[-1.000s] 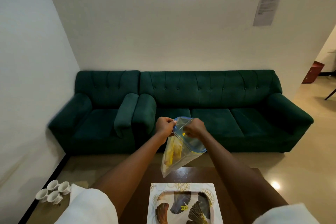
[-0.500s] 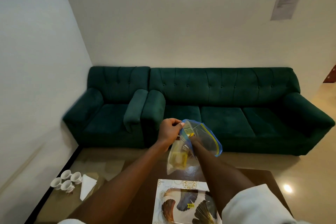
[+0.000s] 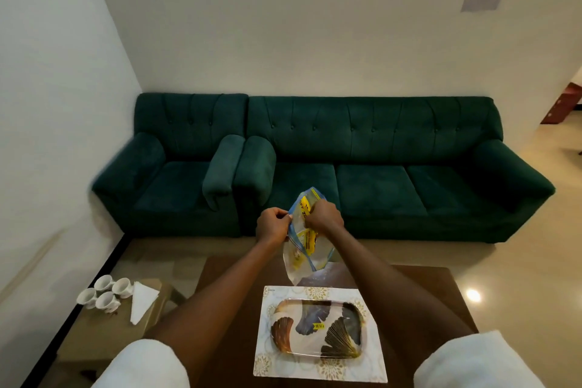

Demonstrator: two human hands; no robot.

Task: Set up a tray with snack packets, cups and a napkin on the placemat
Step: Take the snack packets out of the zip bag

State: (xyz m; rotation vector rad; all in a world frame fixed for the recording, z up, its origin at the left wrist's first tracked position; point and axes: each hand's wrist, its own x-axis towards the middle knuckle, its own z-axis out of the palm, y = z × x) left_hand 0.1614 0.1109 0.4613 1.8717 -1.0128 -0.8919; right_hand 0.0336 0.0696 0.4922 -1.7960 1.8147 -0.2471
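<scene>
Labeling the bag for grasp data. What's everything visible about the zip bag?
The zip bag is clear, soft plastic with a blue zip strip along its mouth, which is open. It hangs in the air above the table's far edge, beyond the tray. The left hand pinches the rim; the right hand pulls a yellow packet up at the mouth. More yellow packets show through the wall. Nothing else touches it.

Both arms reach straight out in front, bare from the white sleeves down. The left hand is curled, with thumb and fingers pinched together in a tight grip. The right hand sits just beside it, a little higher, knuckles up, fingers bent down and pinched too. The two hands are close but not touching.
</scene>
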